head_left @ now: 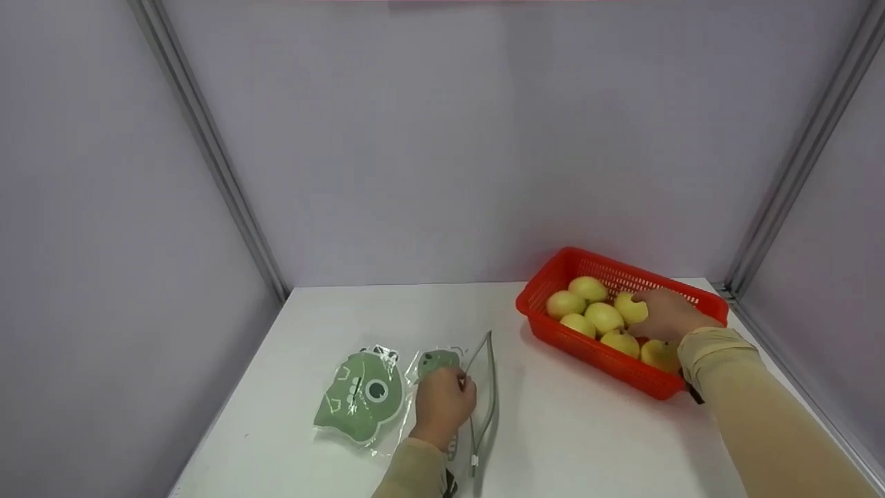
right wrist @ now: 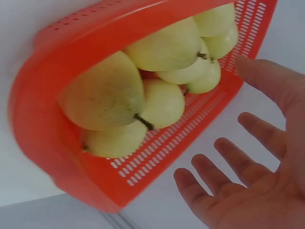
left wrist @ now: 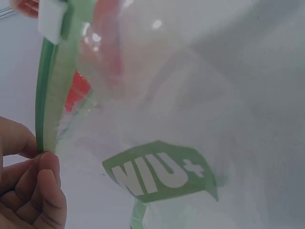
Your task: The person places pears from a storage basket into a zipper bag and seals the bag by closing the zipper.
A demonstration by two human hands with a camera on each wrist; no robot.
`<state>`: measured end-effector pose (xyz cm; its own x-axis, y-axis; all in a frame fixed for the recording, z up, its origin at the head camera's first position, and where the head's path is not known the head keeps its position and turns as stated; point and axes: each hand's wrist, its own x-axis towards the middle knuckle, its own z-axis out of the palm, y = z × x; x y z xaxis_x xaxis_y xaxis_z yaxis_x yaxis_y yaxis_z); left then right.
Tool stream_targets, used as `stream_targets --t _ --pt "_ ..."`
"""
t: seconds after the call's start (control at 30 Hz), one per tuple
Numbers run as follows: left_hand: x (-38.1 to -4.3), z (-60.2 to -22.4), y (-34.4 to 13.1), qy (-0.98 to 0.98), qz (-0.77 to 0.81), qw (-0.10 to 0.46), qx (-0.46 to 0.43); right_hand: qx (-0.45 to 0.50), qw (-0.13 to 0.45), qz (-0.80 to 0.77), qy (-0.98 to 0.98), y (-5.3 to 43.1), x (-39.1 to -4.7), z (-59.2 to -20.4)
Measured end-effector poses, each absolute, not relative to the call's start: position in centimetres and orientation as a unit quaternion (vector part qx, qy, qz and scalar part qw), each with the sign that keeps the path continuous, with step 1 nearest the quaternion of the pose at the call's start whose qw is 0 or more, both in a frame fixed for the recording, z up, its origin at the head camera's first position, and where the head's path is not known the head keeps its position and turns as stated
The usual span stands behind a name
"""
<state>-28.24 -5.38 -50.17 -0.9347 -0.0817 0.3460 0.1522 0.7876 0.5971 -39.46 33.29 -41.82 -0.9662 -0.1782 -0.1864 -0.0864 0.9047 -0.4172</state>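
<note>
My left hand (head_left: pixel 442 404) pinches the edge of a clear zip bag (left wrist: pixel 167 171) with green print, close to its green zip strip (left wrist: pixel 44 95). The bag's mouth (head_left: pixel 493 387) gapes toward the right, and a white slider (left wrist: pixel 51 21) sits on the strip. Over the red basket (head_left: pixel 594 349), my right hand (head_left: pixel 667 315) reaches in among several yellow-green pears (head_left: pixel 603 318). The right wrist view has its fingers spread apart, holding nothing, beside the pears (right wrist: pixel 107 93). Part of the basket's right end is hidden behind that hand.
A flat clear bag with a green one-eyed monster print (head_left: pixel 359 398) lies on the white table (head_left: pixel 553 443), left of the left hand. Pale walls (head_left: pixel 415 152) enclose the table at the back and sides. The basket stands close to the back wall.
</note>
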Motion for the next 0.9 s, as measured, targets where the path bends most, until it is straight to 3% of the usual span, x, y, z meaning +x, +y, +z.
stream_targets --t 0.43,0.9 --pt "-27.9 -50.3 -5.0 -0.933 -0.319 0.168 -0.013 -0.009 0.198 -0.209 0.958 35.7 -38.5 -42.8" --pt "-27.8 -50.5 -5.1 -0.929 -0.339 0.150 -0.015 0.034 0.235 -0.216 0.947 34.4 -35.6 -40.8"
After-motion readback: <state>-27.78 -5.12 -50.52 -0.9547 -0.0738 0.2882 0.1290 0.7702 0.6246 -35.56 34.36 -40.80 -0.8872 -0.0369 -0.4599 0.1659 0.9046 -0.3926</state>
